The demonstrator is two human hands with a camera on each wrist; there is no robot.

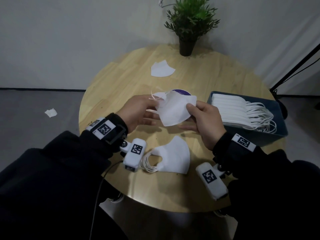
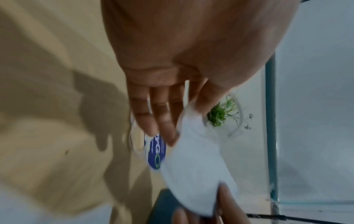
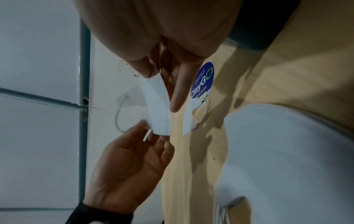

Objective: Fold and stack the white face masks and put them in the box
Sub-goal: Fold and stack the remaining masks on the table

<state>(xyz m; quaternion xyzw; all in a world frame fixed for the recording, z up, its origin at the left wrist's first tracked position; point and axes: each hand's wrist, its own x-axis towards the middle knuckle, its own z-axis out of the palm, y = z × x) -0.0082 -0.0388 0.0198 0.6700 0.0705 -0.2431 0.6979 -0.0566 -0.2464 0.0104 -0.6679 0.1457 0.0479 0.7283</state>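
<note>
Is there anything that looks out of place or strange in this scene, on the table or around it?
Yes. A small crumpled white scrap lies on the grey floor, left of the round table. It may be a dropped mask or tissue; it is too small to tell. One white mask also lies alone near the potted plant, far from the box.

A round, light wood-grain bench is what everything's parked on. At the far edge a potted plant in a dark pot is stood upright. Just in front of it, a single folded white mask is laid flat. A round blue sticker marked "ClayGo" is stuck near the middle. On the right side a dark blue box is set, packed with a row of white masks. Near the front edge a small stack of folded masks is left, ear loops bunched to the left.
</note>
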